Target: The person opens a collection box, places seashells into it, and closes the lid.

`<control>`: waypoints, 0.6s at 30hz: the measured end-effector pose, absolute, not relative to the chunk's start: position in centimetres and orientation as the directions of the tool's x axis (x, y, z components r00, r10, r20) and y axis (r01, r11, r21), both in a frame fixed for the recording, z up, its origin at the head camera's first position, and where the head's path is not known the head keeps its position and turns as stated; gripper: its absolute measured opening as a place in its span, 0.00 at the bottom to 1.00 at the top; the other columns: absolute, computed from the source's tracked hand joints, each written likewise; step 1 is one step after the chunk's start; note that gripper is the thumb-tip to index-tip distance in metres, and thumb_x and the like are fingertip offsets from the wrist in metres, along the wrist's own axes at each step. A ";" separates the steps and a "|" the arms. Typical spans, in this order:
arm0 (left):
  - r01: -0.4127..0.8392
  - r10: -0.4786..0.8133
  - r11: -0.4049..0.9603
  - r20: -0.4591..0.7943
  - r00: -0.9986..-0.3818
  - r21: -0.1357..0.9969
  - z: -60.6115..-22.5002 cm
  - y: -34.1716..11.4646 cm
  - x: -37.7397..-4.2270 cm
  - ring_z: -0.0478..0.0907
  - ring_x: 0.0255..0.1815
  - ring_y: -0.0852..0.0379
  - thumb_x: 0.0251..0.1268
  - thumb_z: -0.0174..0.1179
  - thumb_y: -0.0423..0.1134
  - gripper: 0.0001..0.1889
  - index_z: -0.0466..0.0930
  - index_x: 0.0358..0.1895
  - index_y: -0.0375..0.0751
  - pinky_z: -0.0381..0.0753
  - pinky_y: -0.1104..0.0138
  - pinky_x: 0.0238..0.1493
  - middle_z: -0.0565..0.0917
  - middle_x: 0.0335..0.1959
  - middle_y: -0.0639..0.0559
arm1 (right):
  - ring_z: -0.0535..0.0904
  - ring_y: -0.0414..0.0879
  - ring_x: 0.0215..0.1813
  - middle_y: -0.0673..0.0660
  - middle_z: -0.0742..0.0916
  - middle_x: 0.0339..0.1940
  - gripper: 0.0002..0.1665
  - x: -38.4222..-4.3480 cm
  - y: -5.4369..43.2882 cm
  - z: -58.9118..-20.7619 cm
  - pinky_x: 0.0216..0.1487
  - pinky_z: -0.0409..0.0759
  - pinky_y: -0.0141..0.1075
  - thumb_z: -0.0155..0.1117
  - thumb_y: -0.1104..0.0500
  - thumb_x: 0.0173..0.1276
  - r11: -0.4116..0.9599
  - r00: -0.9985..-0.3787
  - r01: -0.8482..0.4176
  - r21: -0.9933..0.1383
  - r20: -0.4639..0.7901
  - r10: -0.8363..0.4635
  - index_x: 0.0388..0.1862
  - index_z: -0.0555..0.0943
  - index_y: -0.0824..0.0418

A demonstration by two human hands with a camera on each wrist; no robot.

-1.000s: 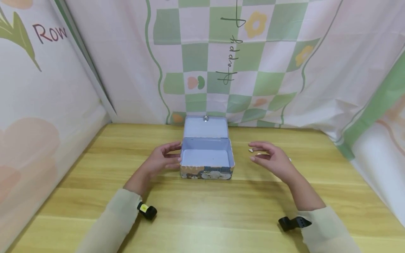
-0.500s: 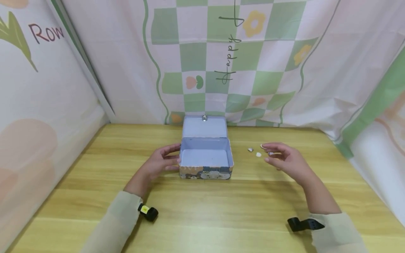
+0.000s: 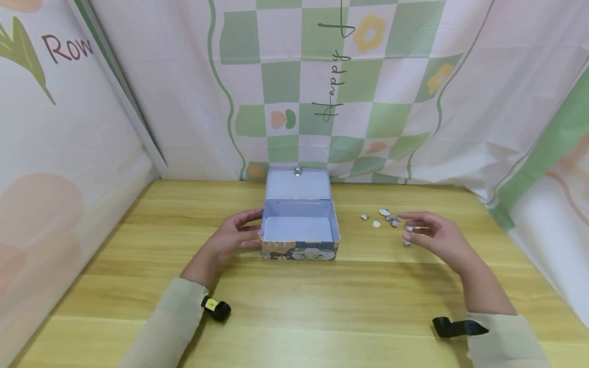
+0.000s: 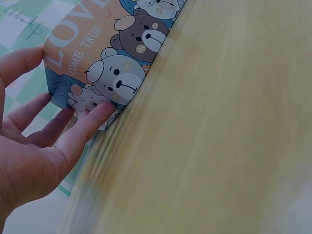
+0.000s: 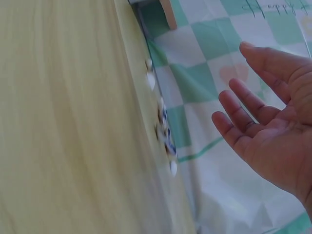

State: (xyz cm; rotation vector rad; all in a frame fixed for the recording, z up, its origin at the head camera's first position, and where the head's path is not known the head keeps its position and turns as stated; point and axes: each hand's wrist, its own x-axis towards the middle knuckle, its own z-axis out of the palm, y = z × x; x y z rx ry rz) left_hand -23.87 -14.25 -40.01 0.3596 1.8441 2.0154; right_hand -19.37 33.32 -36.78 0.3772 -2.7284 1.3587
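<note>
A tin box (image 3: 300, 250) with its lid (image 3: 298, 184) folded back stands mid-table, its pale blue inside bare. My left hand (image 3: 236, 235) touches the box's left side with spread fingertips. In the left wrist view that hand (image 4: 44, 141) rests its fingertips against the box's printed bear pattern (image 4: 119, 80). To the box's right lie several small white and purplish shells (image 3: 384, 212). My right hand (image 3: 437, 236) is beside them with relaxed fingers, partly covering some. In the right wrist view its palm (image 5: 273, 131) shows nothing held, and the shells (image 5: 165, 131) look blurred.
The wooden table (image 3: 294, 306) ends at a printed cloth curtain (image 3: 317, 87) behind the box, which the lid stands close to. A cloth side wall (image 3: 69, 168) borders the table on the left, and more cloth (image 3: 543, 184) hangs on the right.
My right hand has moved to the right, away from the box, uncovering more of the shells. My left hand stays at the box's side.
</note>
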 end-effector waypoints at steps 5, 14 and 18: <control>-0.112 0.438 -0.060 -0.075 -0.896 0.992 -40.0 -14.2 -23.9 0.62 0.70 0.37 0.65 0.59 0.25 0.35 0.58 0.74 0.37 0.81 0.57 0.56 0.59 0.75 0.42 | 0.80 0.37 0.48 0.55 0.83 0.53 0.28 -19.4 34.6 -37.3 0.45 0.82 0.25 0.68 0.58 0.66 0.607 -0.970 -0.237 -0.758 0.155 -0.185 0.61 0.75 0.68; -0.108 0.433 -0.053 -0.074 -0.898 0.993 -40.0 -14.1 -24.0 0.62 0.70 0.38 0.65 0.58 0.24 0.35 0.58 0.74 0.37 0.81 0.58 0.56 0.60 0.74 0.42 | 0.81 0.40 0.43 0.69 0.83 0.52 0.25 -20.1 36.5 -37.9 0.41 0.85 0.32 0.69 0.60 0.64 0.659 -0.977 -0.167 -0.734 0.036 -0.208 0.58 0.78 0.69; -0.109 0.426 -0.054 -0.076 -0.902 0.993 -40.0 -14.2 -23.8 0.62 0.70 0.37 0.65 0.58 0.24 0.35 0.57 0.75 0.37 0.81 0.58 0.55 0.59 0.75 0.41 | 0.80 0.43 0.43 0.68 0.82 0.50 0.26 -20.6 36.9 -38.0 0.40 0.86 0.34 0.70 0.61 0.62 0.675 -0.975 -0.132 -0.726 -0.028 -0.222 0.58 0.78 0.69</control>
